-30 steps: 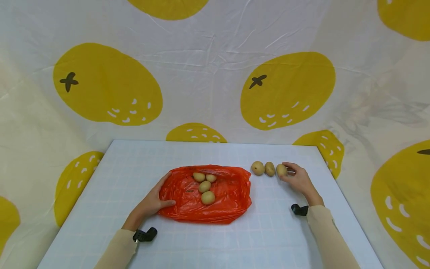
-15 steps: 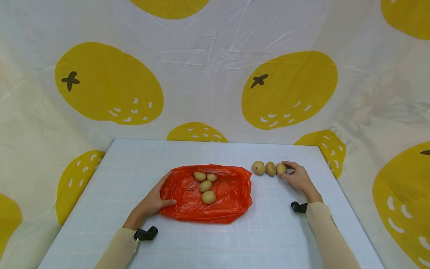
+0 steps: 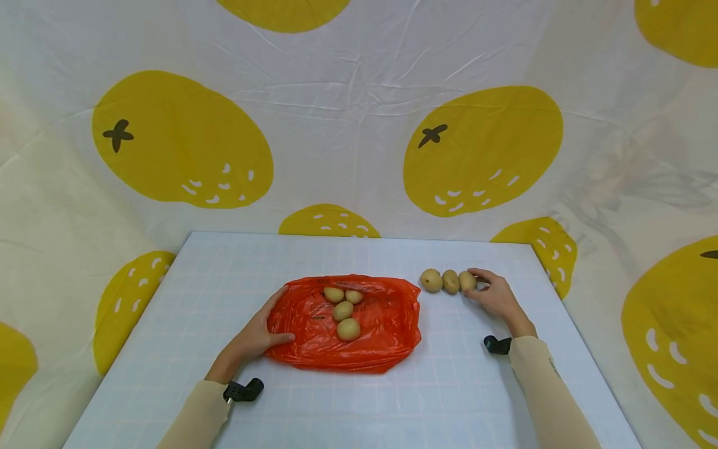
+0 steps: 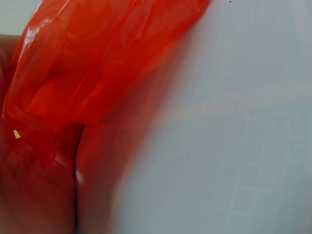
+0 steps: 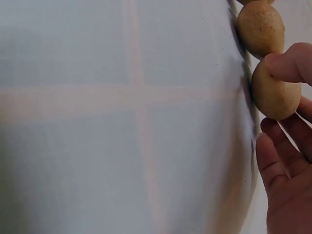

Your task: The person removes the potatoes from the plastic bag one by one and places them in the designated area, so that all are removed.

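A red plastic bag (image 3: 387,324) lies spread on the table with its mouth open, and several potatoes (image 3: 349,329) sit inside it. My left hand (image 3: 255,333) grips the bag's left side, thumb over the rim; the far fingers are partly hidden by the film. In the left wrist view the red film (image 4: 97,53) covers part of the palm. Right of the bag, three potatoes stand in a row. My right hand (image 3: 498,296) pinches the rightmost potato (image 5: 275,92) between thumb and fingers, and it touches the middle potato (image 5: 261,29). The leftmost potato (image 3: 431,280) is nearest the bag.
The table (image 3: 359,411) has a pale checked cover. A white cloth with yellow fruit prints (image 3: 482,149) hangs behind it and at both sides. Black wrist cameras (image 3: 244,391) are strapped at both sleeves.
My right hand has moved the rightmost potato slightly left, closing the gap to the middle potato. My left hand and the bag have stayed in place.
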{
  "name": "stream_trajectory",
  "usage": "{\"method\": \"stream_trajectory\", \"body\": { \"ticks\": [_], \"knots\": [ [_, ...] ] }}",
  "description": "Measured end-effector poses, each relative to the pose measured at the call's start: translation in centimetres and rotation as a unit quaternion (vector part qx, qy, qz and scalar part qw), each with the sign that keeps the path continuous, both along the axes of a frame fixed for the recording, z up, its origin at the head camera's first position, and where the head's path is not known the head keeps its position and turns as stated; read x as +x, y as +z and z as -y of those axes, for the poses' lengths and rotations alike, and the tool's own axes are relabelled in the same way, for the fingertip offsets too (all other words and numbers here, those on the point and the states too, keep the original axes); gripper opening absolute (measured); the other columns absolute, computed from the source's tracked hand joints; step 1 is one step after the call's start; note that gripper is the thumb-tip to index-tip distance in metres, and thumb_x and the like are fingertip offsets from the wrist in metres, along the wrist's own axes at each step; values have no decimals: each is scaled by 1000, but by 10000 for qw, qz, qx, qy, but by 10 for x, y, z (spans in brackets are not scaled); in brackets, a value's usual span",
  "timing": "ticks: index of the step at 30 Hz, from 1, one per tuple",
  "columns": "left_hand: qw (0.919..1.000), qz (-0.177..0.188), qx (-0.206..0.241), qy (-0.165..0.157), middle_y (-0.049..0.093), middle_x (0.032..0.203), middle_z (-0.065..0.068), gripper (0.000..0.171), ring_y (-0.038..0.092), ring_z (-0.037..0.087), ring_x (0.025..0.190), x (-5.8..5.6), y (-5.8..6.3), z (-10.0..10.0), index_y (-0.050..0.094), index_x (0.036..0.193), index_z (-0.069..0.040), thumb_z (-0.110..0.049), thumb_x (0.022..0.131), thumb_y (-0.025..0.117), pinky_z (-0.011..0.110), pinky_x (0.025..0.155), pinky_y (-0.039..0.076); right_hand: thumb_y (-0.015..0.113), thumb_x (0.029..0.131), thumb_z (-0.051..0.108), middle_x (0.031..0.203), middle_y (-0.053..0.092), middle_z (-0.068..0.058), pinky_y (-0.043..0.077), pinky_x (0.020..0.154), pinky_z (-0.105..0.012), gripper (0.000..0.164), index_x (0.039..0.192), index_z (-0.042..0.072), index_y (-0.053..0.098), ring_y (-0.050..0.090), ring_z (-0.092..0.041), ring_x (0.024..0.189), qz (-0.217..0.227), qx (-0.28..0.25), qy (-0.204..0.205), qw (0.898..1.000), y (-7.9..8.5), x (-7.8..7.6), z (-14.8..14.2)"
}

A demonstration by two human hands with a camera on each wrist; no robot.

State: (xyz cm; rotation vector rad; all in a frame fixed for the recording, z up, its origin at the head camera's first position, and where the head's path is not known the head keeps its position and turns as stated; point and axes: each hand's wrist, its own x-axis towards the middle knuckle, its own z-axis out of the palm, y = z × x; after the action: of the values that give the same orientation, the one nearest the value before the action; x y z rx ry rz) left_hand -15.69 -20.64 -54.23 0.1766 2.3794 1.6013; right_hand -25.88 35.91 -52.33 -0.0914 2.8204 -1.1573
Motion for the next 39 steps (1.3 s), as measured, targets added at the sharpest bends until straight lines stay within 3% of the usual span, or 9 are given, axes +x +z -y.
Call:
{"method": "stream_trajectory", "body": {
  "ticks": [13, 27, 39],
  "knots": [
    [10000, -43, -6, -10, 13, 172, 17, 112, 16, 49, 155, 0, -1, 0, 15, 166, -27, -17, 81, 86, 70, 119, 27, 74, 95, 26, 150, 49, -27, 46, 108, -60, 72, 154, 3, 42, 49, -46, 135, 286, -280, 102, 9991, -1, 1, -5],
    [10000, -19, 37, -17, 12, 172, 17, 111, 17, 49, 155, 0, -2, 1, 15, 166, -29, -18, 81, 86, 70, 118, 27, 76, 94, 34, 160, 39, -24, 43, 112, -61, 78, 157, 6, 38, 44, -45, 140, 421, -370, 72, 9984, 2, 5, -9],
    [10000, -32, 74, -21, 12, 172, 17, 112, 17, 50, 154, 0, -1, 1, 15, 166, -30, -15, 81, 86, 70, 118, 27, 77, 93, 31, 157, 41, -28, 44, 110, -63, 81, 158, 5, 36, 44, -47, 137, -10, -93, 281, 9996, 18, 14, -1]
  ]
}}
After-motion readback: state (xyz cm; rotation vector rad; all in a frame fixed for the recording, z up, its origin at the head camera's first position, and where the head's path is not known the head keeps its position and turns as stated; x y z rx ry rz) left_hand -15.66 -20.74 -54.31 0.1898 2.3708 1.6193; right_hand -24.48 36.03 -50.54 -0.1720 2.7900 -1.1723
